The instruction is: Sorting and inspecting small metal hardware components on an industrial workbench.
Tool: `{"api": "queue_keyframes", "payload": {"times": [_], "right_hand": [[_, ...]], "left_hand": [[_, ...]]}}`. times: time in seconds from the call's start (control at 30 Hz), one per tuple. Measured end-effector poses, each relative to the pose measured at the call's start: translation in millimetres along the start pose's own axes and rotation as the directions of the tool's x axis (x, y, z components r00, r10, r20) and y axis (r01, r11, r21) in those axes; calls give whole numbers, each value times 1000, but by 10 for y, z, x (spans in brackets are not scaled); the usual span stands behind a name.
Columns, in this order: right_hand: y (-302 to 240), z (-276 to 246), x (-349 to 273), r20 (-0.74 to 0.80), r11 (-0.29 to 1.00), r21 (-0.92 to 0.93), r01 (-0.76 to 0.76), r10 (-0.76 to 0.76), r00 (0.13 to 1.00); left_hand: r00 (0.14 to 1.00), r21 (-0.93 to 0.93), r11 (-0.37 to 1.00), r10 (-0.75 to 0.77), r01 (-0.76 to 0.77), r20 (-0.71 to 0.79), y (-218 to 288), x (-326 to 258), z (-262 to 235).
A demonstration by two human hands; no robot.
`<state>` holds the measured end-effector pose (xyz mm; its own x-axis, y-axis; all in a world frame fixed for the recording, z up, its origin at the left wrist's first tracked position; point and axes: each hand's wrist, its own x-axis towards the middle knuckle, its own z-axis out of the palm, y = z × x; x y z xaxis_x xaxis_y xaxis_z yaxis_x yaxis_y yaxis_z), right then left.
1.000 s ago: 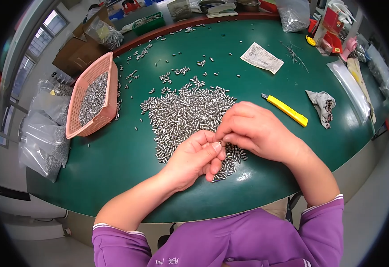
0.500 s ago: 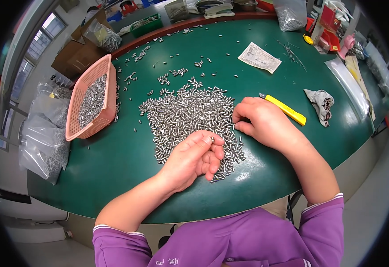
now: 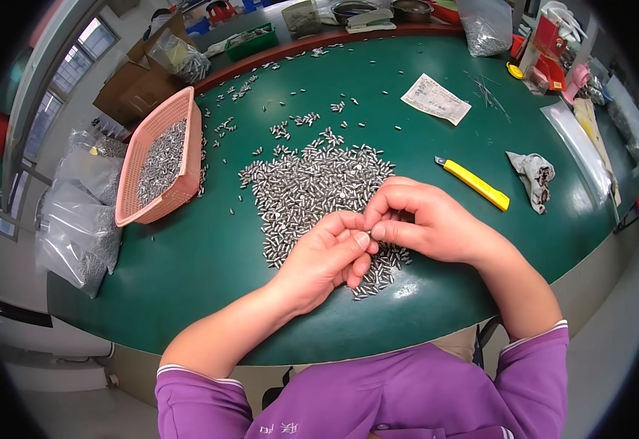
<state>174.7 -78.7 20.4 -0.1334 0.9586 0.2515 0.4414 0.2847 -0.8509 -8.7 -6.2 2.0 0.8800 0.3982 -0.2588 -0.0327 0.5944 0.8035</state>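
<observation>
Silvery little metal piece (image 3: 370,233) is pinched right where the two hands meet: left hand (image 3: 328,257) and right hand (image 3: 423,222) both have fingertips pressed together on it, just above the near edge of the pin pile (image 3: 312,192). It's too tiny for me to tell its shape. I count one pink basket (image 3: 160,159) of the same pins, one yellow utility knife (image 3: 474,183), one paper slip (image 3: 436,98), one crumpled rag (image 3: 534,174). The pins themselves are way too many to count. Bags (image 3: 78,212) on the left are partly cut off.
</observation>
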Motion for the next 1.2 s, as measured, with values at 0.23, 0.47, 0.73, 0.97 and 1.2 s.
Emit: {"api": "queue_keyframes", "payload": {"times": [0.23,0.47,0.73,0.97,1.2], "right_hand": [[-14,-6,14,-68,992,87,-94,100,993],[173,-175,3,-246,883,-436,-175,71,967],[236,-132,-30,-206,830,-520,-205,111,972],[69,-131,28,-188,886,-462,-40,-53,981],[5,25,28,-34,990,-31,135,-136,990]], "left_hand": [[999,-41,999,23,-22,24,-4,8,-33],[1000,-29,999,25,-26,-18,15,3,7],[1000,-86,996,20,-19,15,15,3,-14],[1000,-58,998,16,-15,7,2,-3,-6],[1000,2,1000,3,-3,15,6,2,3]]}}
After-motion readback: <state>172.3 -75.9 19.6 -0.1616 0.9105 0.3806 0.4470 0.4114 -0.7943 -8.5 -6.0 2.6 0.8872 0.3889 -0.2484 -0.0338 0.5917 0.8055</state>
